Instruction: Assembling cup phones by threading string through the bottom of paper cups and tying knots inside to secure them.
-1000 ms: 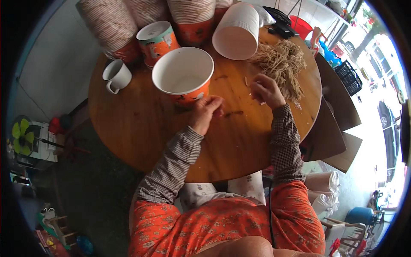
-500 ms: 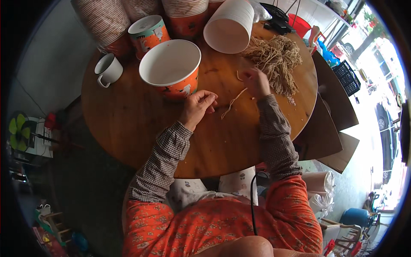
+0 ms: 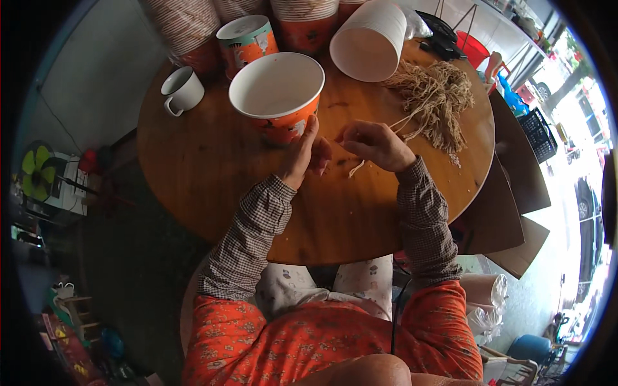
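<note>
A large paper bucket (image 3: 277, 87), white inside and orange with printed figures outside, stands upright in front of me. My left hand (image 3: 305, 154) is at its near right side, thumb raised against or just before the wall, with the other fingers curled apart from it. I see nothing held there. To its right, my right hand (image 3: 376, 145) has its fingers drawn together in a pinch; what lies between the tips is hidden. Below that hand a short piece of beige string (image 3: 356, 168) shows. Beyond it lies a tangled heap of beige strings (image 3: 441, 103), some strands reaching toward my right hand.
A white mug (image 3: 183, 90) is on the round wooden table (image 3: 206, 186) at left. Behind the bucket are a smaller orange-and-green tub (image 3: 248, 45), stacked buckets (image 3: 187, 29) and white buckets on their side (image 3: 370, 45). Cardboard flaps (image 3: 496, 212) flank the table's right edge.
My left hand has turned, its thumb rising beside the bucket. My right hand has moved away from the heap, toward my left hand. The whole view has shifted slightly.
</note>
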`<state>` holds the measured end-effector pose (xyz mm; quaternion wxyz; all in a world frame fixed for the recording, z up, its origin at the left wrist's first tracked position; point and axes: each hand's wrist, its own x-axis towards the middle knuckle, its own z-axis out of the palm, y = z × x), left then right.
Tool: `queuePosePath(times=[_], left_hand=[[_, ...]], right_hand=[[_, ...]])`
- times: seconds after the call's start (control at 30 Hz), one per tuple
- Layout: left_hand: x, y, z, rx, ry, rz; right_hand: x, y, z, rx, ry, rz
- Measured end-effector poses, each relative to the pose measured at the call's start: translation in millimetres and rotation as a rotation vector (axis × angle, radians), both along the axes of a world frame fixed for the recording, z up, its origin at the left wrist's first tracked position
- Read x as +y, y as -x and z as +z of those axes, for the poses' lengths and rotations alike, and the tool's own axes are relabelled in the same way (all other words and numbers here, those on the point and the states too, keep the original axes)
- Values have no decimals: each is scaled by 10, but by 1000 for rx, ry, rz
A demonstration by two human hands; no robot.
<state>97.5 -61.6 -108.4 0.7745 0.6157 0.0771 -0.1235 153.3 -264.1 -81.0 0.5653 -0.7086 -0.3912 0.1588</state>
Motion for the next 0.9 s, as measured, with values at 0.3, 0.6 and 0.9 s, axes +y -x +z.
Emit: queuePosePath(times=[0.3,0.6,0.9], left_hand=[[-72,39,-15,-323,-203,-12],[-47,-9,-156,-532,-355,20],[-92,14,-73,-898,-636,242]], right_hand=[[-1,33,84,118,112,18],[66,39,10,174,44,-96],[104,28,-36,-52,34,-217]])
